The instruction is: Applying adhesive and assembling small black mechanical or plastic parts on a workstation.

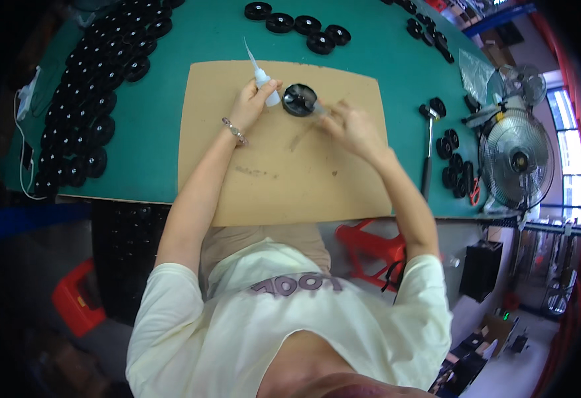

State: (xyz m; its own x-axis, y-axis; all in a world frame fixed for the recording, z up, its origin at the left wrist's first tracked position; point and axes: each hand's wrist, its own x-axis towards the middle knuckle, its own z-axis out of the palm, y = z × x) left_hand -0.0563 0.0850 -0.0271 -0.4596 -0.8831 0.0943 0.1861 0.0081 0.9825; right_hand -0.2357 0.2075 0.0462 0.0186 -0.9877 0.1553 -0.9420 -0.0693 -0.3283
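Observation:
My left hand (pixel 255 99) is closed round a small white squeeze bottle (pixel 272 97) with a long thin nozzle that points up and away from me. Just right of the bottle, a round black wheel-like part (pixel 300 99) with a hollow, spoked inside rests on a brown cardboard sheet (pixel 284 192). My right hand (pixel 353 129) is at the right rim of that part, its fingers drawn together and smeared by motion. Something small and greyish shows between the fingertips and the rim, too blurred to name.
Many black round parts (pixel 98 103) crowd the left of the green table (pixel 151 126); several more (pixel 307 25) lie at the far side. To the right are a hammer-like tool (pixel 428 146), red-handled scissors (pixel 475 191) and a fan (pixel 517 159). A red stool (pixel 370 249) stands below the edge.

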